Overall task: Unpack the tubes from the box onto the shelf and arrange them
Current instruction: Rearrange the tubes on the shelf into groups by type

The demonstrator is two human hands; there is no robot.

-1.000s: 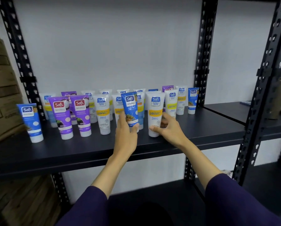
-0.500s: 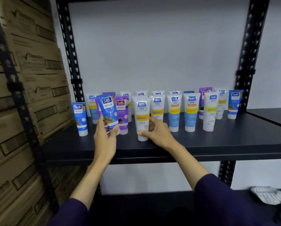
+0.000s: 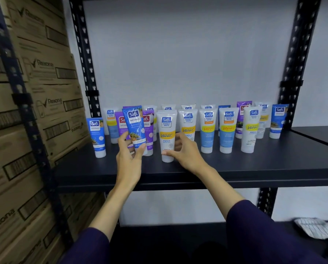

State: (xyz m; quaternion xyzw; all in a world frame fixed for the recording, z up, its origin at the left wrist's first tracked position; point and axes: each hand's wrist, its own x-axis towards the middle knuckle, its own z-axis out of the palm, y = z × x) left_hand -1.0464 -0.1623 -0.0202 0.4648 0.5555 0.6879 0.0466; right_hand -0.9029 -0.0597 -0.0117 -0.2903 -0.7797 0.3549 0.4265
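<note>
The blue Naturals tube [image 3: 135, 128] has travelled left along the shelf [image 3: 235, 164] over the last second: it was lifted from the middle of the front row, beside the white Vitamin C tube [image 3: 167, 136], and is now held tilted, cap down, in front of the purple tubes [image 3: 121, 124] and not far from the lone blue tube [image 3: 96, 136] standing at the left end. The left hand [image 3: 129, 155] grips it low on the body, thumb on one side and fingers curled round the other. The right hand [image 3: 186, 155] has kept its place on the white Vitamin C tube, thumb and curled fingers pinching its lower part while it stands on the shelf. This looks like sorting by kind, with the blue one probably bound for its match on the left. The other tubes stand upright in two rows behind; cardboard cartons [image 3: 35, 111] are stacked beyond the rack's left post.
</note>
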